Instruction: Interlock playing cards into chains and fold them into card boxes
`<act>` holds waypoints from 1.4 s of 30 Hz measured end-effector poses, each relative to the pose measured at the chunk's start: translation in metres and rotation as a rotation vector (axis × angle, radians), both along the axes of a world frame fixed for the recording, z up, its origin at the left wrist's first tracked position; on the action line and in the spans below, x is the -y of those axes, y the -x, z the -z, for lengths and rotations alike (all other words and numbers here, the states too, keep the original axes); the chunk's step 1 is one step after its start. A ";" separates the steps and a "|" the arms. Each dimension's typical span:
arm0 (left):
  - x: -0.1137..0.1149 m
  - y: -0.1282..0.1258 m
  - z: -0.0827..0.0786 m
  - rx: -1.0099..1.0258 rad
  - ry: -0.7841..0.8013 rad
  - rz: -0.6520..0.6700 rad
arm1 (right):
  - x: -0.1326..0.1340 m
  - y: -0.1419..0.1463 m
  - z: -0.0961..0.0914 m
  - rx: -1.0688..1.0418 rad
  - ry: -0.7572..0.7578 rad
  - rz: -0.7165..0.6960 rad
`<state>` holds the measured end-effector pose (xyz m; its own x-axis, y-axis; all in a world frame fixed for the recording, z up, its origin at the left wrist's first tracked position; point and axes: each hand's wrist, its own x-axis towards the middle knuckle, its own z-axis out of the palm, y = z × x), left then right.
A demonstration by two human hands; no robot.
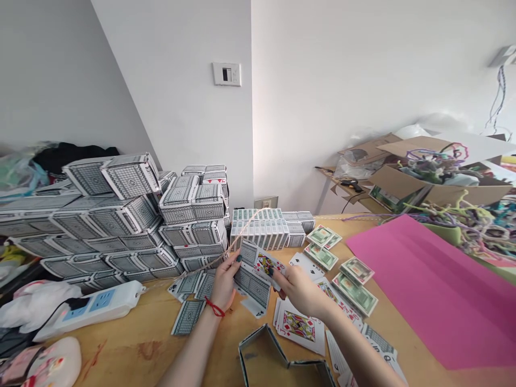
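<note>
My left hand [226, 278], with a red string round its wrist, is closed on a playing card [249, 251] with its patterned back up. My right hand [300, 287] pinches a face card [264, 262] that meets the left hand's card. Just below them, other back-up cards [256, 289] show; I cannot tell whether they are held too. Loose cards [188, 317] lie left of my left hand. Under my right forearm, a jack of diamonds [298, 325] tops a face-up pile. Nearest me is an angular frame [264, 336] made of cards.
Tall stacks of card-built blocks [133, 215] line the back left. A row of card boxes [258, 226] stands behind my hands, and several green packs [355, 293] lie at right. Further out are a pink sheet [435, 295], a yarn-filled carton [443, 185] and a power strip [97, 309].
</note>
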<state>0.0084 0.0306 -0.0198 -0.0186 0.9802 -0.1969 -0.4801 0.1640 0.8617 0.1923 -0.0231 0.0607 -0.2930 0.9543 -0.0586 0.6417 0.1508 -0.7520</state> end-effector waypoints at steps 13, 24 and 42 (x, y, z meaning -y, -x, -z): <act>-0.001 0.003 0.006 -0.191 -0.164 0.052 | -0.010 -0.006 0.008 -0.140 0.186 0.008; 0.003 0.001 -0.002 -0.322 -0.214 0.057 | -0.012 -0.013 0.013 -0.237 0.204 -0.045; 0.002 0.001 0.002 -0.459 -0.306 0.150 | -0.016 -0.008 0.033 -0.328 0.209 -0.026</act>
